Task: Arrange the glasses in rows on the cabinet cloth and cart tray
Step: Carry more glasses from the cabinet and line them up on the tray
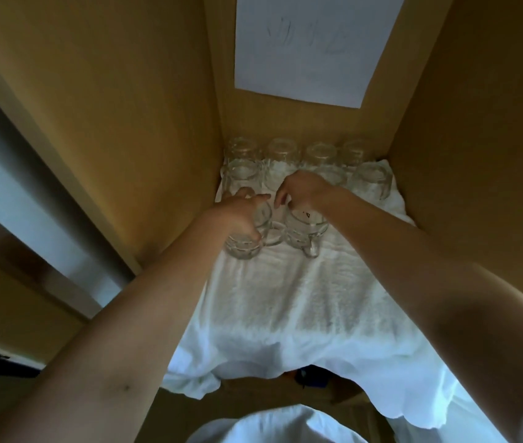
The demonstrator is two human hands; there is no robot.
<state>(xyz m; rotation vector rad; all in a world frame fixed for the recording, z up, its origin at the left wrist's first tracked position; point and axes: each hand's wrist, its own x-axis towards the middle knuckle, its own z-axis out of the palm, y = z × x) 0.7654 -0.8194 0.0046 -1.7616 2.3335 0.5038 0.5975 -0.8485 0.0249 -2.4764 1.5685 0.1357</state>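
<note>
Observed: cabinet (158,123) shelf lined with a white cloth (301,298). A back row (282,150) of four upturned glasses stands against the rear wall. The second row (242,174) in front of it is partly hidden by my hand and appears to have a gap near its middle.

My left hand (241,215) has its fingers curled round the left mug (244,246), which sits mouth-down on the cloth. My right hand (301,191) lies over the base of the right mug (306,227); I cannot tell whether it grips or merely rests there. The mugs stand just beside each other, with the left mug's handle between them.

Recommendation: I judge these two are being placed in line. I would lift rather than drag, since the cloth may ruck. I would set each rim down flat, square to the row ahead, with handles turned alike and glass kept clear of glass, and let go one hand at a time
</note>
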